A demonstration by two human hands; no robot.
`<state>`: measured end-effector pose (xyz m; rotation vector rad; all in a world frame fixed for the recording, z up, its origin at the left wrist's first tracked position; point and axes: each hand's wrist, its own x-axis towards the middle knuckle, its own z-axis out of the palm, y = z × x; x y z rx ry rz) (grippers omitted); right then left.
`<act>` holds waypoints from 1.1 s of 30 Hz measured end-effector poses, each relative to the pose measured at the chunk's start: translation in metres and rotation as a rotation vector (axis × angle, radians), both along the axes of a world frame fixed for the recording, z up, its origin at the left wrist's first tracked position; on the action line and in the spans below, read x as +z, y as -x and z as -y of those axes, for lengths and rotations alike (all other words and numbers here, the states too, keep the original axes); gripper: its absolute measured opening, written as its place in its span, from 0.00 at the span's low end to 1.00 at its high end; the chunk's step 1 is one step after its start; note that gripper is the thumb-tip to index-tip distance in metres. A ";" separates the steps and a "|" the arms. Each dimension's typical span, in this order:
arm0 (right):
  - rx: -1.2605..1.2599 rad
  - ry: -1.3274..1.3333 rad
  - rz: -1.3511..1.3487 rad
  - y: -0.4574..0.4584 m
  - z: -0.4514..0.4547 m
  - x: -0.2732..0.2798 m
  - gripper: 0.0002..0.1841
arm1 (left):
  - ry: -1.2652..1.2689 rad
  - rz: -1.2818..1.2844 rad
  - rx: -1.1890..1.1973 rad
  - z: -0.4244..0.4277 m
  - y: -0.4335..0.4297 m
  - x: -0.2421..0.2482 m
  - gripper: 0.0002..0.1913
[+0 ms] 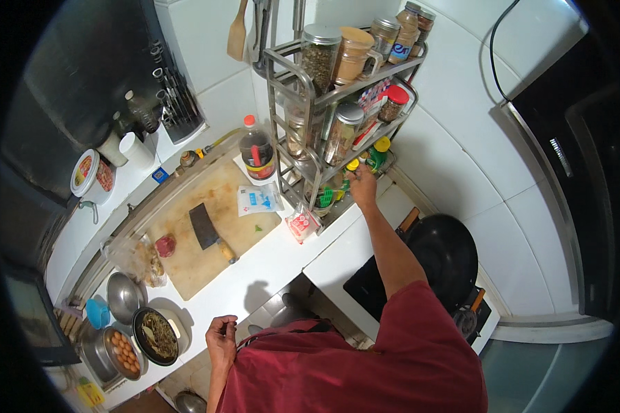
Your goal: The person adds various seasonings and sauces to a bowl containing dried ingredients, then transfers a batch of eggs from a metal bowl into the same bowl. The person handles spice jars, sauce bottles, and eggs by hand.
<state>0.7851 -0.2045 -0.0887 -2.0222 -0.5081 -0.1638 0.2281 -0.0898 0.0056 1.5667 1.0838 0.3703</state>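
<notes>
My right hand (pixel 362 183) reaches into the lowest tier of a metal spice rack (pixel 315 170). Its fingertips are at a small bottle with a yellow cap (pixel 352 164); whether they grip it is unclear. Just behind stands a green jar with a yellow lid (pixel 378 154). To the left of that hand, a green plastic lid or basket piece (pixel 324 198) shows on the same tier. My left hand (pixel 222 338) hangs by the counter's front edge, fingers curled in, with nothing visible in it.
A cleaver (pixel 204 227) and a piece of raw meat (pixel 165 245) lie on the cutting board (pixel 186 281). A soy sauce bottle (pixel 257 149) stands behind. A wok (pixel 444 258) sits on the cooktop at right. Eggs fill a bowl (pixel 124 352) beside a pot (pixel 157 335).
</notes>
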 end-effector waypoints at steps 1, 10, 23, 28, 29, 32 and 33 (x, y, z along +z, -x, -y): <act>0.032 -0.075 0.009 -0.003 0.001 -0.005 0.20 | -0.002 0.000 -0.005 -0.001 -0.001 -0.001 0.05; -0.503 0.186 -0.069 -0.084 0.037 -0.019 0.32 | -0.042 -0.114 0.026 0.000 0.011 -0.005 0.05; -0.355 0.108 -0.085 -0.134 0.047 -0.092 0.38 | -0.034 -0.190 -0.034 0.006 0.012 -0.011 0.05; -0.339 0.076 -0.087 -0.149 0.048 -0.093 0.38 | -0.041 -0.213 -0.110 0.000 0.001 -0.017 0.05; -0.339 0.122 -0.182 -0.130 0.024 -0.074 0.38 | -0.032 -0.253 -0.077 0.008 0.004 -0.013 0.05; -0.405 0.044 -0.119 -0.140 0.052 -0.080 0.34 | -0.027 -0.279 -0.141 0.002 -0.004 -0.004 0.05; -0.417 -0.009 -0.044 -0.148 0.073 -0.089 0.32 | -0.036 -0.275 -0.169 -0.003 -0.005 -0.006 0.05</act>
